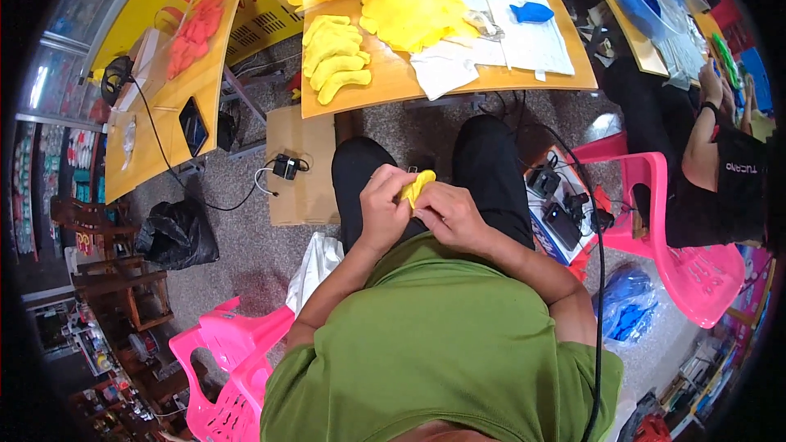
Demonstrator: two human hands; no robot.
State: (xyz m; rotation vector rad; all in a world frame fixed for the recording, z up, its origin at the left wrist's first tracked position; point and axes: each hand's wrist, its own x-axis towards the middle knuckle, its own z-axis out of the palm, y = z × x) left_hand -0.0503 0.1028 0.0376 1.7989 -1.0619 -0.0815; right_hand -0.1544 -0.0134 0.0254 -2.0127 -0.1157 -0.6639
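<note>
Left hand (383, 206) and right hand (449, 214) jointly pinch a yellow fabric piece (416, 187), its long axis tilted up-right, above the lap.

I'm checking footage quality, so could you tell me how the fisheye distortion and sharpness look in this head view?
Head view: table edges bow strongly toward the dark circular rim; centre is sharp, showing both hands, left hand and right hand, on the yellow piece; lighting is even, without harsh glare.

bright, even light | soft shadows | fisheye bending, black vignette at rim
</note>
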